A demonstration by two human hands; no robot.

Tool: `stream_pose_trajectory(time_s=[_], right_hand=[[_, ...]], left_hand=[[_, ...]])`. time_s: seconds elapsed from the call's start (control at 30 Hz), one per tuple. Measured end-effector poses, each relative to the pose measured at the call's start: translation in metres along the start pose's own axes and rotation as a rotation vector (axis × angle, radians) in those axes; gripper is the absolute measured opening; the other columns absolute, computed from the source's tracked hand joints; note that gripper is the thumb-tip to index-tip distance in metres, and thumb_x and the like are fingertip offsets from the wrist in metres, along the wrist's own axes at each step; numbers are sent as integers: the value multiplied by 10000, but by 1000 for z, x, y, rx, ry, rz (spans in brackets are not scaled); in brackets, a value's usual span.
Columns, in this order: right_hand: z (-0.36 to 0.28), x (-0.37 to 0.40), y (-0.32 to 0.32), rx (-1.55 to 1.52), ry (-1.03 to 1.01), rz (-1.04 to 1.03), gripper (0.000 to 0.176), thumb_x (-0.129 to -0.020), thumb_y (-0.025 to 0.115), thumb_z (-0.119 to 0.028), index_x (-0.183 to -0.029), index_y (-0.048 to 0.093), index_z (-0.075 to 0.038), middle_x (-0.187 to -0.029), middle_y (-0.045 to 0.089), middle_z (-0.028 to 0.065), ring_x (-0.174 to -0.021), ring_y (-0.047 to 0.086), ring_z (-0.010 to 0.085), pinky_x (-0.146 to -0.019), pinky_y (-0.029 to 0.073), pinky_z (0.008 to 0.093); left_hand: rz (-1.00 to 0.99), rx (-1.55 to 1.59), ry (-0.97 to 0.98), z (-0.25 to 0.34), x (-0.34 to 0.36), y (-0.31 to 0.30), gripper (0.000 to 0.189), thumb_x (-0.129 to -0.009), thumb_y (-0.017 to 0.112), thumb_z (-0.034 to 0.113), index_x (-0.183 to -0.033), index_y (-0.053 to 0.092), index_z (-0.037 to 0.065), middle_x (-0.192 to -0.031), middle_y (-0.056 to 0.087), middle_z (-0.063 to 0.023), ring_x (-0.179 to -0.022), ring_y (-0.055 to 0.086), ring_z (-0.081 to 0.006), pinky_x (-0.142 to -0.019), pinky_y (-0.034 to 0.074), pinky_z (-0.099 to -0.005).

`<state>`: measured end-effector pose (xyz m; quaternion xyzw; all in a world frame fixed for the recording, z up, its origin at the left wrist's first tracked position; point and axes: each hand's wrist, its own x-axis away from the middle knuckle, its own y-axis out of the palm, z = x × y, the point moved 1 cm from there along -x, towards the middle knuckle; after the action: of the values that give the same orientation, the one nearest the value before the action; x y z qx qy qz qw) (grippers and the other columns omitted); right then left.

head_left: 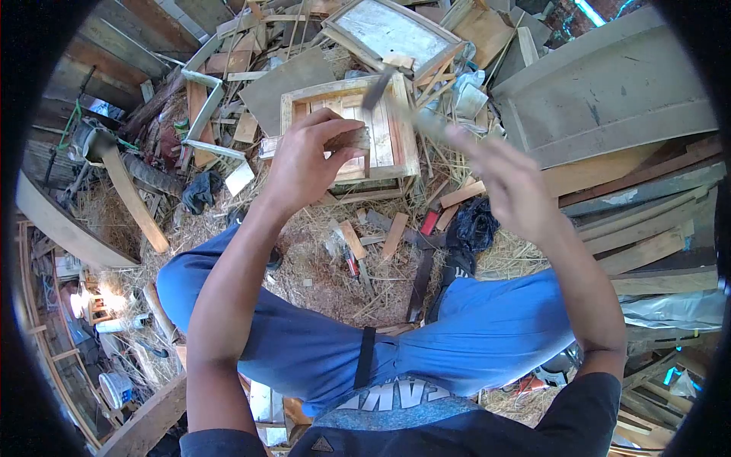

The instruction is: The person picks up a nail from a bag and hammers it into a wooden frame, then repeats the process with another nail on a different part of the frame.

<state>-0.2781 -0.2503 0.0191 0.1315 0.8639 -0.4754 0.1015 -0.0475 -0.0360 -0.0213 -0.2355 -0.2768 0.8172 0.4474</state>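
Note:
My left hand [306,161] is closed, pinching a small rough wooden piece [353,143] between thumb and fingers above the near part of a pale wooden frame [412,161]. The frame lies on the ground with planks inside it. My right hand [509,181] is wrapped round the handle of a hammer [428,123] and is smeared by motion. The hammer's dark head [376,91] is raised over the frame, apart from the wooden piece. What lies directly under the left fingers is partly hidden.
Scrap wood, straw and offcuts cover the ground. A larger framed panel [392,34] lies beyond, and a big grey panel [609,91] leans at right. Near my legs are a red-handled tool [352,266], a red object [429,222] and a black plastic bag [477,225].

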Motion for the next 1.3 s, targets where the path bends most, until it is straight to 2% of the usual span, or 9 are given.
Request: stream_pose_trajectory(time_s=[0.17, 0.27, 0.47, 0.63, 0.73, 0.93, 1.03, 1.23, 1.3], right_hand=[[-3, -2, -2, -2, 86, -167, 669, -949, 528, 154, -1558, 558, -121, -1032, 646, 193, -833, 608, 258, -806, 538, 332], [-1, -4, 2, -172, -45, 136, 793, -893, 596, 104, -1590, 513, -265, -1010, 630, 154, -796, 666, 310, -754, 599, 475], [-5, -1, -4, 138, 129, -281, 652, -944, 527, 160, -1556, 545, -65, -1168, 682, 210, -896, 636, 231, -841, 540, 337], [0, -4, 3, -133, -90, 194, 814, -898, 573, 155, -1600, 500, -250, -1000, 616, 176, -757, 633, 294, -696, 566, 482], [5, 3, 0, 113, 30, -153, 790, -910, 572, 146, -1590, 517, -252, -977, 616, 168, -751, 625, 316, -702, 576, 473], [-2, -5, 0, -129, -30, 205, 768, -909, 596, 118, -1569, 540, -270, -983, 627, 154, -756, 625, 342, -708, 581, 465], [0, 2, -1, 149, 51, -182, 755, -917, 595, 122, -1565, 545, -262, -979, 627, 156, -763, 630, 336, -716, 588, 455], [-3, -8, -2, -103, -97, 261, 792, -910, 605, 97, -1586, 512, -305, -986, 636, 125, -768, 645, 347, -720, 592, 445], [-1, -3, -6, 1, -52, 73, 795, -906, 601, 113, -1590, 510, -283, -981, 632, 134, -772, 649, 322, -719, 593, 443]], left_hand=[[-12, -65, -11, 0, -1, 0, 393, -851, 779, -73, -1236, 718, -23, -1137, 701, -130, -1036, 754, -268, -909, 611, -354], [36, 4, 17, -2, 0, 2, 381, -851, 785, -64, -1224, 719, -23, -1129, 703, -125, -1024, 753, -267, -901, 612, -359], [2, -53, -4, 4, -1, -1, 400, -847, 800, -44, -1238, 721, -13, -1130, 703, -127, -1011, 748, -271, -885, 604, -362], [30, -4, 15, 1, 0, 1, 396, -843, 817, -23, -1227, 723, -9, -1123, 702, -124, -1000, 747, -270, -877, 603, -363], [0, -39, -23, 8, 0, -2, 399, -841, 815, -31, -1228, 723, -7, -1121, 698, -126, -998, 746, -278, -879, 602, -361], [28, -7, 22, 0, 0, 1, 405, -838, 813, -39, -1230, 720, -12, -1111, 697, -128, -1006, 745, -274, -887, 604, -361], [11, 44, -14, -2, -1, 2, 403, -841, 810, -39, -1233, 724, -3, -1102, 696, -125, -1016, 743, -268, -893, 603, -364], [21, 13, -3, 1, -1, 0, 392, -853, 799, -39, -1236, 721, -12, -1097, 696, -128, -1013, 743, -268, -890, 602, -355], [23, 19, -9, 0, 0, 1, 393, -850, 800, -39, -1235, 723, -9, -1098, 696, -126, -1012, 743, -266, -889, 602, -355]])
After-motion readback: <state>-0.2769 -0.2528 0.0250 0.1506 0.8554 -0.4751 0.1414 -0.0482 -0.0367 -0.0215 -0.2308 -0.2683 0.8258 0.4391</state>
